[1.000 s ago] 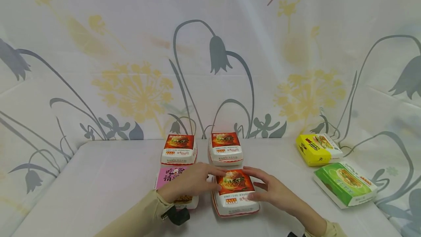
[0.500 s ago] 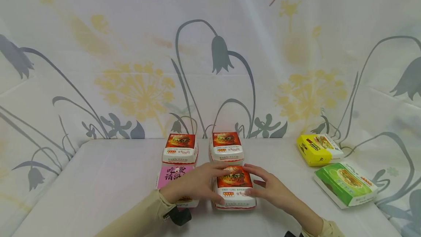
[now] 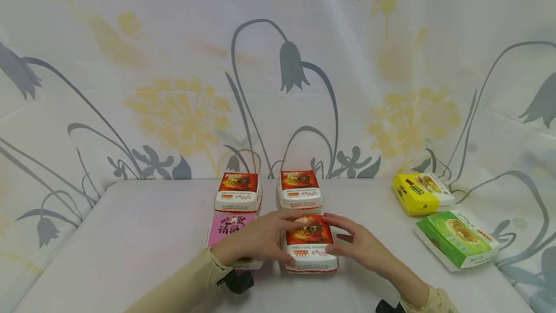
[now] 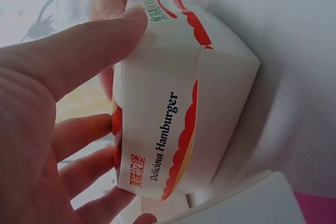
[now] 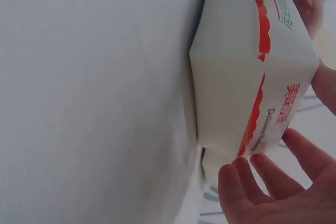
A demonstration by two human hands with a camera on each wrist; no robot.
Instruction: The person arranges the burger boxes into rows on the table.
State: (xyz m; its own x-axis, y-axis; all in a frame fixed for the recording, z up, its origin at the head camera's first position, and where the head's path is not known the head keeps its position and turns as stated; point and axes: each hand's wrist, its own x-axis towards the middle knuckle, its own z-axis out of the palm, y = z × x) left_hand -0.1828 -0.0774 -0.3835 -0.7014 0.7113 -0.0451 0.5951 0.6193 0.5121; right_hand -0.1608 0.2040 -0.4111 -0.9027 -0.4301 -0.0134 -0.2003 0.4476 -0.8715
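Observation:
A white and red hamburger box sits at the front of a group of boxes, its lid printed with a burger. My left hand touches its left side, thumb at the front left corner and fingers spread over the top edge. On the other side, my right hand has its fingertips at the back right corner and its thumb by the right edge. Both wrist views show "Delicious Hamburger" lettering on the box side and outstretched fingers along the lid's edge. A pink-lidded box is partly hidden under my left forearm and hand.
Two matching red-topped boxes, the left one and the right one, stand behind. At the right side lie a yellow box and a green box. A floral curtain hangs behind the white-covered table.
The front hamburger box has slid slightly away from me and straightened, closing up toward the box behind it. My hands stay at its sides; in the last half second little moves besides the view.

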